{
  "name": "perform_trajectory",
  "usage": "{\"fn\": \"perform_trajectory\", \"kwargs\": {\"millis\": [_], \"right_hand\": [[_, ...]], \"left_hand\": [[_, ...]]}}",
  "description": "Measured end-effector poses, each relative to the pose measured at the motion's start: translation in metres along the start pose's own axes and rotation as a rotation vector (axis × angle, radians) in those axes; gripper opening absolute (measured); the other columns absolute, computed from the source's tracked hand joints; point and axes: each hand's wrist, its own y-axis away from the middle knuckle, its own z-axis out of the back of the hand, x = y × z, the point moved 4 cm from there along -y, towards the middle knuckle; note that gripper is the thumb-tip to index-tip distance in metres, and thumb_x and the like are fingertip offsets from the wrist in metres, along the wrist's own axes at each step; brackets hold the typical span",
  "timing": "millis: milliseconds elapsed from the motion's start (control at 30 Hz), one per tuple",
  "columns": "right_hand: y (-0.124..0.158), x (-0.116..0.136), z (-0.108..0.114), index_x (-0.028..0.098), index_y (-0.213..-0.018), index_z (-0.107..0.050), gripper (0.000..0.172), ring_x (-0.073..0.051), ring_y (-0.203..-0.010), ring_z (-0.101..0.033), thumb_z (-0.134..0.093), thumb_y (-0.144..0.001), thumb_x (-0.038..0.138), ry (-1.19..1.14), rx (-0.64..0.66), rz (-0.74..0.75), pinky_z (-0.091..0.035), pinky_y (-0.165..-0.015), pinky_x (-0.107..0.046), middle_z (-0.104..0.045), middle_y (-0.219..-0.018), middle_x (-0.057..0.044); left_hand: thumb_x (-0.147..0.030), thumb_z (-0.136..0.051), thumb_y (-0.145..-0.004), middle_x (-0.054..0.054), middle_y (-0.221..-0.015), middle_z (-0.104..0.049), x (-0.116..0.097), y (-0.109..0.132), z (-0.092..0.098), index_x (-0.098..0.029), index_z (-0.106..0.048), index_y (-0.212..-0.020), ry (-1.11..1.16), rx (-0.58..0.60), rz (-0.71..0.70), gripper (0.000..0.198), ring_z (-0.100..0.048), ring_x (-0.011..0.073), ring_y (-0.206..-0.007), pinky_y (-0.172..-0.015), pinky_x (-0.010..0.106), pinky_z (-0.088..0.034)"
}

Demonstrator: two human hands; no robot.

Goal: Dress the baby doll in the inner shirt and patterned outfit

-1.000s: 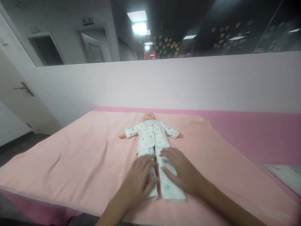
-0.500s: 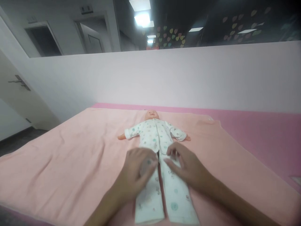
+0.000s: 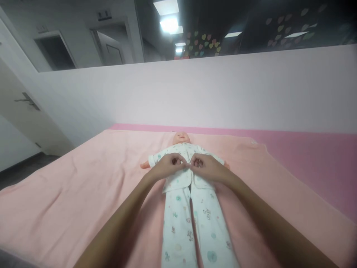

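A baby doll (image 3: 181,138) lies on its back, head away from me and arms spread. It wears a white printed baby shirt (image 3: 178,181) and matching trousers (image 3: 213,219). Over the middle of the shirt, my left hand (image 3: 169,166) is closed in a pinch on the front edge. My right hand (image 3: 209,168) pinches the opposite edge, the fingertips of both hands almost meeting. What lies right between the fingertips is too small to make out. Below the hands the two shirt flaps hang apart.
A peach blanket (image 3: 92,193) with some creases is spread under the doll, over a pink mat (image 3: 312,163). Behind stands a white wall (image 3: 223,89) with dark glass above. A door (image 3: 25,111) is at the left.
Both hands have moved up from the trouser tops to the middle of the shirt. Their fingers, loosely curled before, are now pinched on the shirt front, whose lower hem shows.
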Motion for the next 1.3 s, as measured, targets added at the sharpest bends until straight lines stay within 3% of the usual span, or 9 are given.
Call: {"fn": "perform_trajectory", "kwargs": {"millis": [200,400,567,733,933,1300], "right_hand": [[-0.004,-0.014,0.005,0.022,-0.086,-0.065,0.024,-0.016,-0.075,-0.053,-0.068,-0.091,0.045,-0.205,0.108,-0.025,-0.04,-0.067,-0.029,-0.06,-0.082,0.001],[-0.002,-0.014,0.004,0.022,-0.092,-0.068,0.019,-0.016,-0.076,-0.053,-0.07,-0.09,0.041,-0.17,0.113,-0.039,-0.041,-0.068,-0.03,-0.062,-0.085,0.0],[-0.003,-0.018,0.008,0.023,-0.092,-0.068,0.017,-0.016,-0.078,-0.054,-0.069,-0.091,0.039,-0.204,0.14,-0.042,-0.043,-0.07,-0.031,-0.063,-0.087,0.0],[-0.003,-0.02,0.009,0.023,-0.091,-0.067,0.014,-0.017,-0.08,-0.055,-0.069,-0.09,0.036,-0.197,0.135,-0.042,-0.043,-0.071,-0.031,-0.063,-0.088,0.0],[-0.004,-0.019,0.005,0.023,-0.088,-0.065,0.011,-0.016,-0.075,-0.057,-0.068,-0.088,0.034,-0.163,0.09,-0.041,-0.042,-0.067,-0.029,-0.065,-0.084,0.001],[0.001,-0.01,0.004,0.024,-0.087,-0.065,0.013,-0.019,-0.076,-0.06,-0.069,-0.086,0.036,-0.082,0.049,-0.003,-0.046,-0.068,-0.031,-0.068,-0.083,0.0]], "left_hand": [[-0.048,-0.073,-0.085,-0.003,-0.074,-0.051,0.008,0.001,-0.012,-0.021,-0.079,-0.092,0.026,-0.1,-0.035,0.027,-0.041,0.0124,-0.065,-0.059,0.026,-0.031],[-0.046,-0.073,-0.086,-0.002,-0.078,-0.05,0.007,0.007,-0.02,-0.021,-0.076,-0.088,0.018,-0.217,-0.072,0.025,-0.044,0.0134,-0.07,-0.062,0.026,-0.034],[-0.04,-0.071,-0.086,-0.003,-0.078,-0.046,0.009,0.009,-0.026,-0.021,-0.074,-0.091,0.016,-0.263,-0.013,0.02,-0.044,0.0126,-0.067,-0.059,0.027,-0.034],[-0.04,-0.073,-0.085,-0.003,-0.079,-0.047,0.009,0.011,-0.029,-0.021,-0.073,-0.093,-0.011,-0.313,-0.048,0.02,-0.045,0.0126,-0.069,-0.061,0.027,-0.035],[-0.044,-0.071,-0.088,-0.002,-0.075,-0.048,0.013,0.01,-0.031,-0.02,-0.075,-0.091,0.008,-0.336,-0.03,0.025,-0.045,0.0135,-0.067,-0.059,0.027,-0.035],[-0.051,-0.074,-0.086,-0.003,-0.072,-0.046,0.012,0.01,-0.026,-0.021,-0.078,-0.092,0.087,-0.248,0.048,0.03,-0.043,0.0125,-0.064,-0.057,0.026,-0.033]]}}
